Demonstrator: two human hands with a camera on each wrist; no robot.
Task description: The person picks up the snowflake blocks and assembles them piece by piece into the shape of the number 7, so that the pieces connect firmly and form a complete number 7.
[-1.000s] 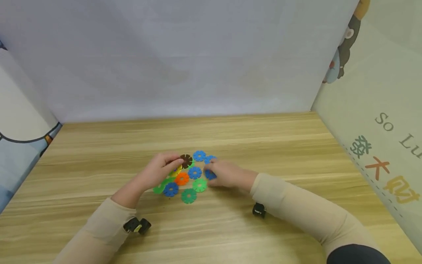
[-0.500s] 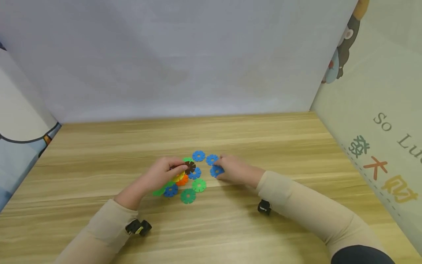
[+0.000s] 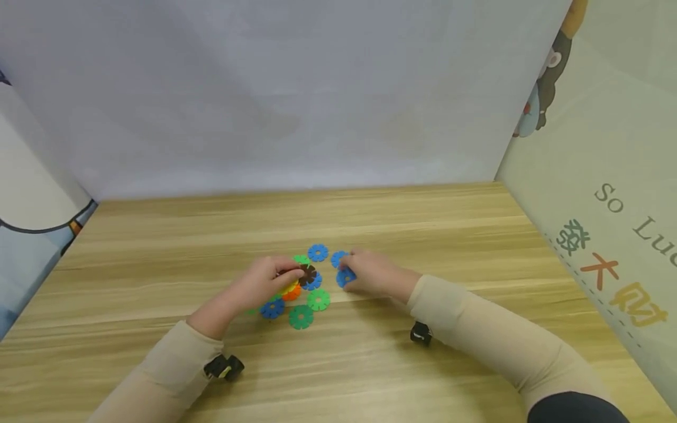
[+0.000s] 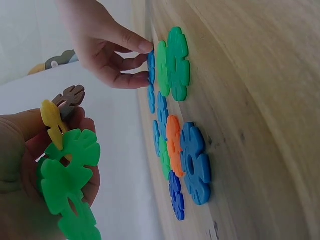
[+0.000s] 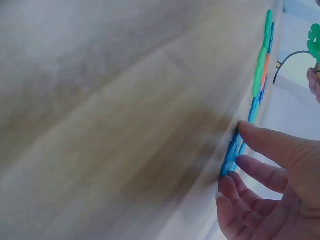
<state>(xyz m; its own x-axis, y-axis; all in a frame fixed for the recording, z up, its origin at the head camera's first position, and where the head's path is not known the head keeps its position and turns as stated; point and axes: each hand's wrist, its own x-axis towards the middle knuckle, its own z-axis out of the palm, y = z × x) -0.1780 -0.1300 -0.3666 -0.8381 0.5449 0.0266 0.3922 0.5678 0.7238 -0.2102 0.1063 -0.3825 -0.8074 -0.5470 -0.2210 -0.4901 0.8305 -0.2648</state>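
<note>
My left hand (image 3: 262, 284) holds several notched flower-shaped plastic discs joined together. In the left wrist view these are a brown disc (image 4: 73, 95), a yellow disc (image 4: 52, 120) and green discs (image 4: 75, 155), raised over the table. My right hand (image 3: 374, 272) pinches a blue disc (image 3: 346, 278) at its edges, thumb on the near side and fingers on the far side. That disc lies flat at the wood surface in the right wrist view. Just behind it is another blue disc (image 3: 339, 258), partly covered by the fingers.
Loose discs lie between the hands on the wooden table (image 3: 423, 229): a far blue disc (image 3: 318, 252), a light green disc (image 3: 318, 299), a darker green disc (image 3: 301, 316), an orange disc (image 3: 291, 292) and a near blue disc (image 3: 272, 308). A pale backdrop (image 3: 296, 117) rises behind.
My left hand has shifted slightly right with its joined discs, the brown one now overlapping a blue disc. My right hand has moved a little right, and the blue disc there has shifted with it.
</note>
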